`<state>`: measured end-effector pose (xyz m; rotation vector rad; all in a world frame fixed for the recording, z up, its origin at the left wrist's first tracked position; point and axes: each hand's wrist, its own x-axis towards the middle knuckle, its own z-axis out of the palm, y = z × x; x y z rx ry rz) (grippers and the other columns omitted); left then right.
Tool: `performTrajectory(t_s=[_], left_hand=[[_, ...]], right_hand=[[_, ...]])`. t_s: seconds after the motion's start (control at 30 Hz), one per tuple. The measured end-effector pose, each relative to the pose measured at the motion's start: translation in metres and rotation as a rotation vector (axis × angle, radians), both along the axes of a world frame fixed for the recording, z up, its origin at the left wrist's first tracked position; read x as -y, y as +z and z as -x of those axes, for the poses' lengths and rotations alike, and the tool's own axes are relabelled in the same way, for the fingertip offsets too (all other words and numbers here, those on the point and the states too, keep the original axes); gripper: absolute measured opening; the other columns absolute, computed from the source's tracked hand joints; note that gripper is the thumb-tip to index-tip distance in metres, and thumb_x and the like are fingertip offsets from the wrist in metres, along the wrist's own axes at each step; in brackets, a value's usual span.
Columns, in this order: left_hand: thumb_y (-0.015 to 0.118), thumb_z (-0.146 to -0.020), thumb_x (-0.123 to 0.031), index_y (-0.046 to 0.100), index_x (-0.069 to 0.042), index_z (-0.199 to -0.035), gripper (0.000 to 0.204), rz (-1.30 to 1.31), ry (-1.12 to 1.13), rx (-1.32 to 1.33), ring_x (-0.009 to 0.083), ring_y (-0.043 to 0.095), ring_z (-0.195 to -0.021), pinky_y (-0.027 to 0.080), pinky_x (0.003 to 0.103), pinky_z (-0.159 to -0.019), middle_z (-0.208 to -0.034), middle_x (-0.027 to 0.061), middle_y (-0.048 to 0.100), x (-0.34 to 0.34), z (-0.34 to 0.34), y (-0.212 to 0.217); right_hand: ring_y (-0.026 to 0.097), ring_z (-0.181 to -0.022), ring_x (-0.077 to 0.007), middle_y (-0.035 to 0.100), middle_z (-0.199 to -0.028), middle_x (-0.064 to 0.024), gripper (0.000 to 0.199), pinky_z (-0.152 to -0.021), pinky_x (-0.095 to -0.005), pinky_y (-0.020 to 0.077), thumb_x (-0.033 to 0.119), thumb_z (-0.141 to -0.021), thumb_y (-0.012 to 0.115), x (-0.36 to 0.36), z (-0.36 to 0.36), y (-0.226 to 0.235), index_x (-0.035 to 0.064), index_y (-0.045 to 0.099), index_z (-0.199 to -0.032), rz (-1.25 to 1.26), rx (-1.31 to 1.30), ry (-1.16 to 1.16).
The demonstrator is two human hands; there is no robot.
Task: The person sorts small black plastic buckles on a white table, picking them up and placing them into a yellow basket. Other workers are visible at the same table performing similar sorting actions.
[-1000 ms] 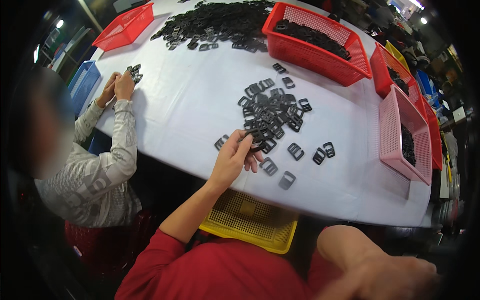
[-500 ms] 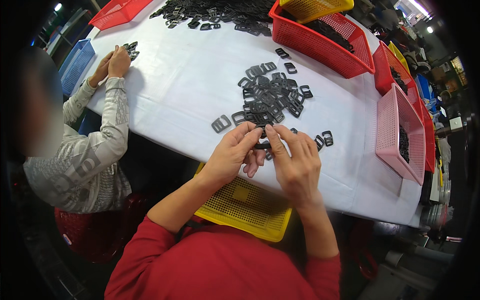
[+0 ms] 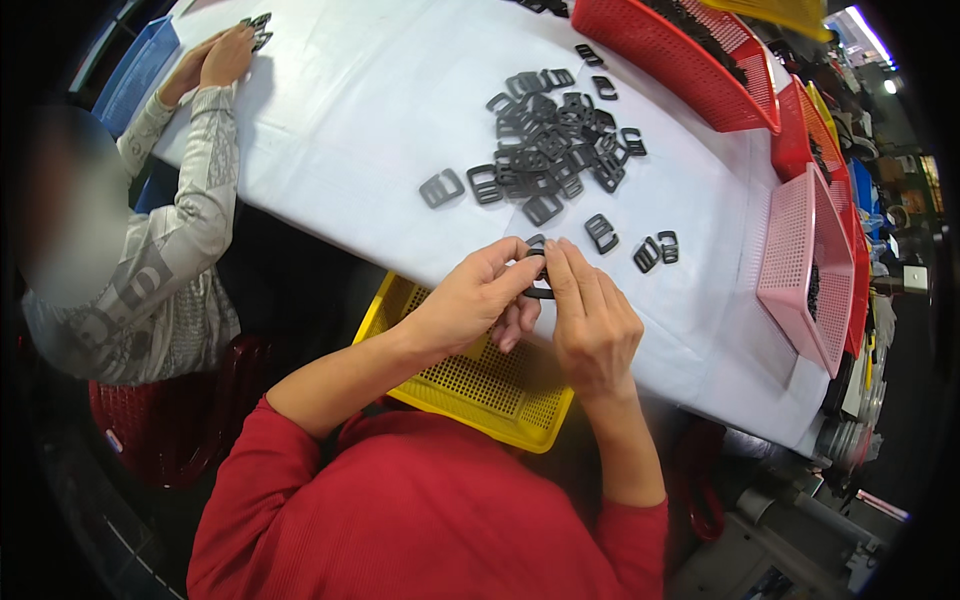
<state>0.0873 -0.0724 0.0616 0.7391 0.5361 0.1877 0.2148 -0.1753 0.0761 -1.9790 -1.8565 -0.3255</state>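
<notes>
1. Since the frame a second ago, your right hand has come up off your lap and joined your left hand at the near table edge; half a second ago both were already there, and now they are sitting closer together.
2. Your left hand is curling its thumb and fingertips shut on a small black plastic buckle piece, pinching it from the left.
3. Your right hand is lying with fingers nearly straight and pressed together, its fingertips touching the same piece from the right; you are holding it between both hands.
4. That piece is hovering just over the edge of the white-covered table, above the yellow perforated plastic basket resting at your lap.
5. A loose heap of black plastic buckles is lying farther out on the table, with strays near your hands.
6. A pink mesh basket and a red mesh basket are standing to your right.
7. A co-worker's hand, grey patterned sleeve, is resting on the far left corner.
</notes>
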Motion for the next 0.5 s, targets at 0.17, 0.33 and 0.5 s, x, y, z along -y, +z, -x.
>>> performTrajectory(t_s=[0.17, 0.33, 0.5], left_hand=[[0.047, -0.104, -0.026, 0.047, -0.006, -0.099, 0.02, 0.124, -0.002, 0.009, 0.0096, 0.048, -0.04, 0.039, 0.02, -0.037, -0.062, 0.0057, 0.056, 0.007, 0.008, -0.015], [0.047, -0.104, -0.026, 0.048, -0.006, -0.099, 0.02, 0.037, -0.072, -0.067, 0.0097, 0.049, -0.04, 0.039, 0.02, -0.038, -0.062, 0.0055, 0.057, -0.004, 0.013, -0.011], [0.049, -0.103, -0.024, 0.048, -0.005, -0.105, 0.019, -0.181, -0.133, -0.225, 0.0099, 0.052, -0.043, 0.04, 0.021, -0.039, -0.062, 0.0048, 0.058, -0.009, 0.021, -0.009]], right_hand=[[0.07, -0.081, -0.0275, 0.07, -0.091, -0.0128, 0.024, -0.072, -0.0361, 0.0573, 0.005, -0.076, 0.062, 0.007, -0.002, -0.015, -0.0026, 0.07, -0.097, -0.188, -0.036, 0.065], [0.07, -0.08, -0.0267, 0.07, -0.09, -0.0119, 0.024, -0.071, -0.0335, 0.0564, 0.004, -0.077, 0.061, -0.002, 0.005, -0.019, -0.0023, 0.07, -0.098, -0.08, -0.066, 0.054], [0.069, -0.077, -0.0253, 0.071, -0.091, -0.0114, 0.02, -0.068, -0.0325, 0.0546, 0.003, -0.078, 0.062, 0.008, 0.004, -0.033, -0.0008, 0.07, -0.097, -0.117, -0.107, 0.036]])
